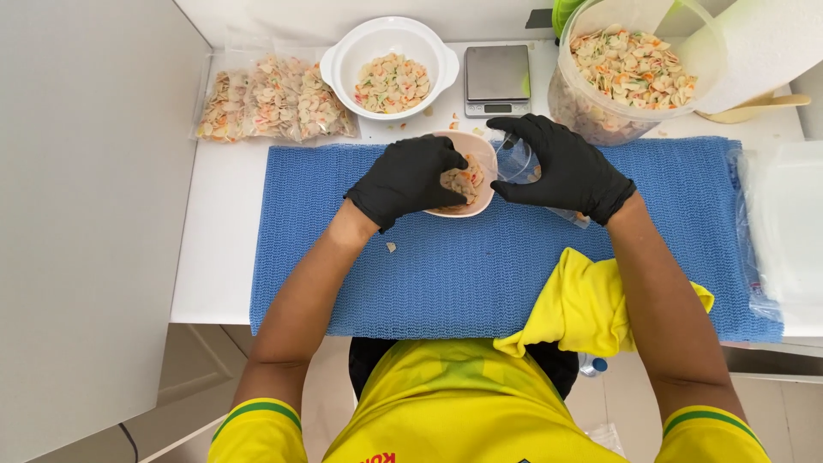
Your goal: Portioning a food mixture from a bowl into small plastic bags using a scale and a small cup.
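Pasta shells (461,180) could spill past the clear bag (518,163) your right hand (561,167) pinches; your left hand (409,178) clamps the tilted pink bowl (480,150).

pink bowl (482,150): small, round, pale pink, tilted toward the right, resting on the blue mat near its far edge.
pasta shells (463,180): mixed cream, orange and green pieces inside the bowl, pinched by the left hand's fingers.
clear bag (517,163): small, transparent, held just right of the bowl, mouth touching its rim.
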